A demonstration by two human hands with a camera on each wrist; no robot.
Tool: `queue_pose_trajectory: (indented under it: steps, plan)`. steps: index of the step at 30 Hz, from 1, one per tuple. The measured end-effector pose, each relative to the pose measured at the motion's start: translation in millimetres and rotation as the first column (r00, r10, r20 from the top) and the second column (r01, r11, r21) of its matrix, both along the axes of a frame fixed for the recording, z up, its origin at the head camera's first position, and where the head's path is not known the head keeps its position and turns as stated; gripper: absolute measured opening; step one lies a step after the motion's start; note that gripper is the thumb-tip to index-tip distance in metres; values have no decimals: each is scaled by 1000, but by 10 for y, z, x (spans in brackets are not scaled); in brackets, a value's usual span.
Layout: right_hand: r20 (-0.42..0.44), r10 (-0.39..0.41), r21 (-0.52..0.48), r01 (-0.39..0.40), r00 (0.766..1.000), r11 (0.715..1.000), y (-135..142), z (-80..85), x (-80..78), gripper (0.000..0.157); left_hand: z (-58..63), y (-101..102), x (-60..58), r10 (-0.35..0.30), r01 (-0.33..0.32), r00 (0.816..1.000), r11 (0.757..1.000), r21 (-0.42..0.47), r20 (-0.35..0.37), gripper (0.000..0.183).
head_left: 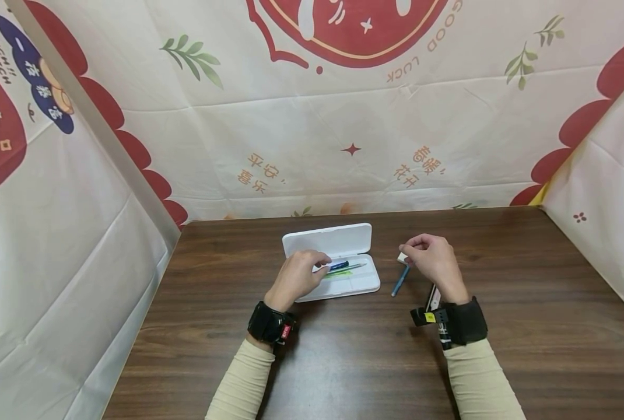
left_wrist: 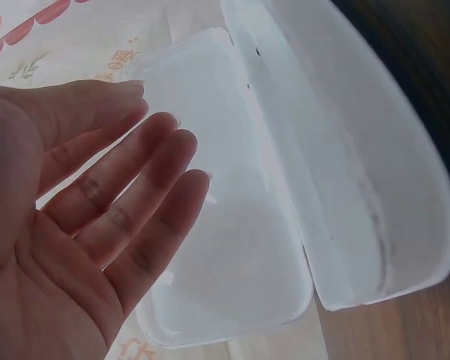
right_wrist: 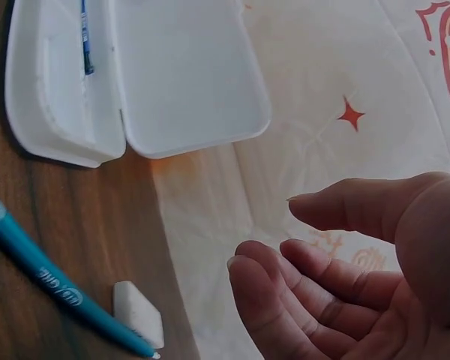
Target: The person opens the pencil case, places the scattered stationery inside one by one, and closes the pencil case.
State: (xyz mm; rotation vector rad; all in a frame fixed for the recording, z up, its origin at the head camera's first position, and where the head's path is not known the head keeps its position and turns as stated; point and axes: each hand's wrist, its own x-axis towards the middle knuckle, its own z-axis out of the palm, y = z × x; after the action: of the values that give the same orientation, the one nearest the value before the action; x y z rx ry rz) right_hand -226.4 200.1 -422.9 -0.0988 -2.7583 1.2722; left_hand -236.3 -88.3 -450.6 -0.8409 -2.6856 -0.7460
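Note:
A white pencil case (head_left: 361, 284) lies with its lid (head_left: 329, 240) raised at the back. Inside are a dark blue pen (head_left: 339, 265) and several slim green and grey sticks. My left hand (head_left: 297, 275) hovers over the left end of the case, its fingers loosely bent and the palm bare in the left wrist view. To the right of the case lie a teal pen (right_wrist: 67, 289) and a white eraser (right_wrist: 139, 313) side by side. My right hand (head_left: 434, 259) is just above the eraser, with thumb and fingers apart and nothing between them.
A black and white item (head_left: 434, 297) lies partly hidden under the right wrist. Both wrists wear black straps. The brown wooden table (head_left: 370, 361) ends at a printed cloth (head_left: 317, 146) behind; more cloth hangs at the left and right sides.

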Motion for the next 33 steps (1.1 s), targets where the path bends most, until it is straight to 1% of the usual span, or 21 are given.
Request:
queue_pose_trajectory:
  steps: [4,9,18,28,33]
  plan:
    - [33,6,0,-6,999,1000,9,-55,-29,30,21,-2,13,-7,7,1000,1000,12,-12,16]
    - [66,12,36,-14,998,999,8,-116,-58,27,59,4,23,-7,7,1000,1000,8,-22,15]
    - [141,-15,68,5,990,998,-10,-189,-82,29,118,6,55,-14,15,999,1000,14,-33,16]
    - [144,-18,117,1,989,993,-20,-280,-115,27,158,8,77,-19,20,999,1000,19,-45,14]
    - [147,-46,164,22,988,986,-17,-324,-127,26,180,9,89,-22,23,998,999,23,-54,14]
